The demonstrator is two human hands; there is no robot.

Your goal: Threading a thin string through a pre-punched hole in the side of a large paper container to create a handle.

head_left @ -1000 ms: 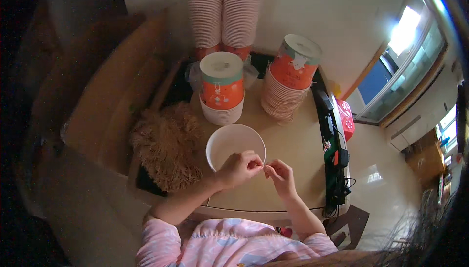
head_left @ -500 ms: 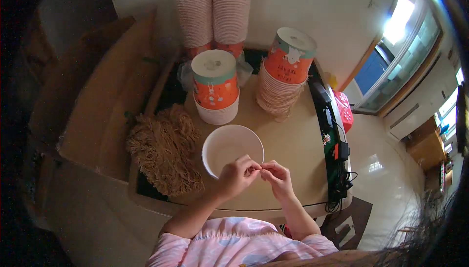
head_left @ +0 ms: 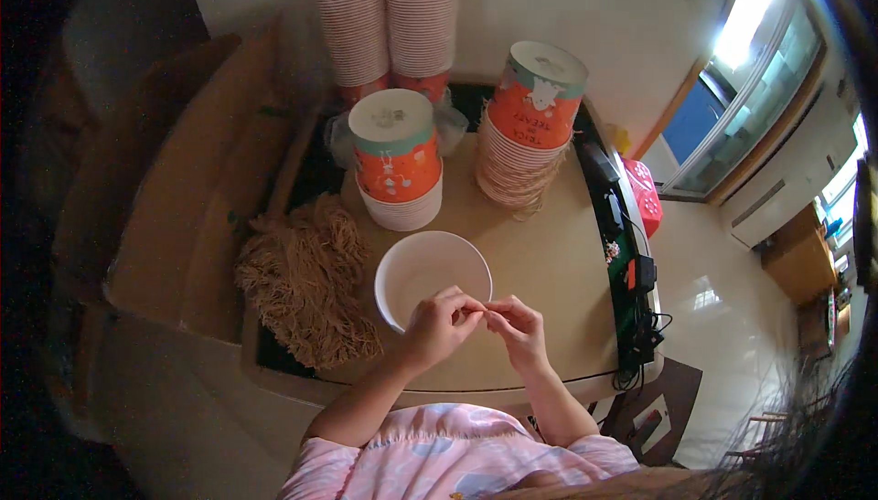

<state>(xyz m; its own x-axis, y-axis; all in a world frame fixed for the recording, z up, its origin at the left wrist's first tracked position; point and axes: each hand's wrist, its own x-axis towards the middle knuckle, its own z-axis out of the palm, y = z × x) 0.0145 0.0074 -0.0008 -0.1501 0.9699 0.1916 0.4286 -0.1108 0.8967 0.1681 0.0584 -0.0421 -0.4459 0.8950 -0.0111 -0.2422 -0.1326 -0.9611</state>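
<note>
A white paper bucket stands mouth up near the table's front edge. Over its near rim, my left hand and my right hand meet, thumbs and fingertips pinched together. Whatever lies between the fingertips is too small to make out. To the left is a heap of brown twine strands. Behind the bucket stands a short upside-down stack of orange paper buckets with green bands. A taller upside-down stack at the right has twine strands hanging around its lower rims.
Two tall wrapped stacks of paper buckets stand against the wall. Cardboard leans along the table's left side. A power strip with cables lies on the right edge, near a red stool.
My hands stay pinched together over the bucket's rim, with only slight finger movement. The whole view has shifted a little.
</note>
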